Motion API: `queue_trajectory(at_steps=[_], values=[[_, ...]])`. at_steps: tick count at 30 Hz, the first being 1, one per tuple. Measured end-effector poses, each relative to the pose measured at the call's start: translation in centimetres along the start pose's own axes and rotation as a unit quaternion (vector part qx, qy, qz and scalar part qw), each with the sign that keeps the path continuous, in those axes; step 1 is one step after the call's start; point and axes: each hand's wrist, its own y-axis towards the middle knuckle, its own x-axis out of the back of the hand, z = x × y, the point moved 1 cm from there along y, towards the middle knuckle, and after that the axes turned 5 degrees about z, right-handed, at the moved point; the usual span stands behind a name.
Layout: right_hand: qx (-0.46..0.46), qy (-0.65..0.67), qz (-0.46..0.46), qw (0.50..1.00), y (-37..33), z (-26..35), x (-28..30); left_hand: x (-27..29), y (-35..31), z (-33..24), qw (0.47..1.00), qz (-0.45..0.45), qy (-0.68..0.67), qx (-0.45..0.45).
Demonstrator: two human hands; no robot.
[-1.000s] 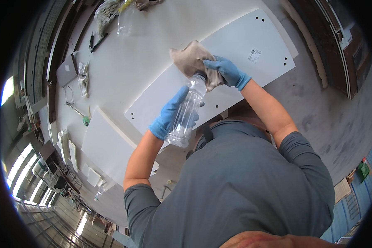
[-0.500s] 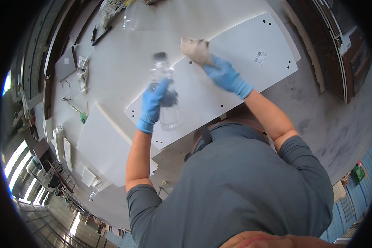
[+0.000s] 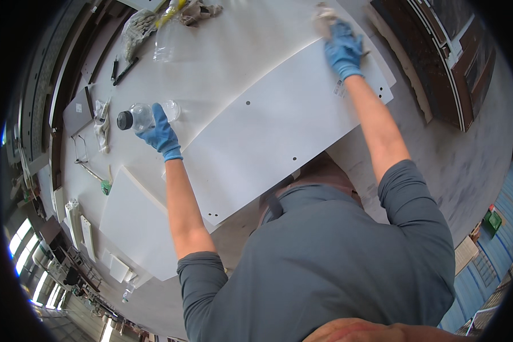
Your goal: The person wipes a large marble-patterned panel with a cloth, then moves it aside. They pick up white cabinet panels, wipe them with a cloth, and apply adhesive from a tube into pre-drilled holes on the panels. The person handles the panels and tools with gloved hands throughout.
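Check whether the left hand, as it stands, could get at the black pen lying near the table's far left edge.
Probably not freely: the left hand is wrapped around the clear bottle, though the table between it and the black pen looks bare.

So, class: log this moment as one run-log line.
left hand: holds clear bottle on table | right hand: presses rag at white panel far corner

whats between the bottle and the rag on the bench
Head view: only the big white panel spans between the bottle in the left hand and the rag under the right hand.
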Motion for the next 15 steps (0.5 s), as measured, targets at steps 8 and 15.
queue_trajectory(at_steps=[8, 15], values=[[0.165, 0.066, 0.091, 0.98, -2.2, 8.8, -0.2, 0.3, -1.9, 1.6, 0.998, -0.055, 0.039, 0.012], [0.016, 0.0, 0.058, 0.998, 4.5, -3.1, -1.0, -3.9, -16.0, -3.1, 0.923, 0.093, 0.36, -0.099]])
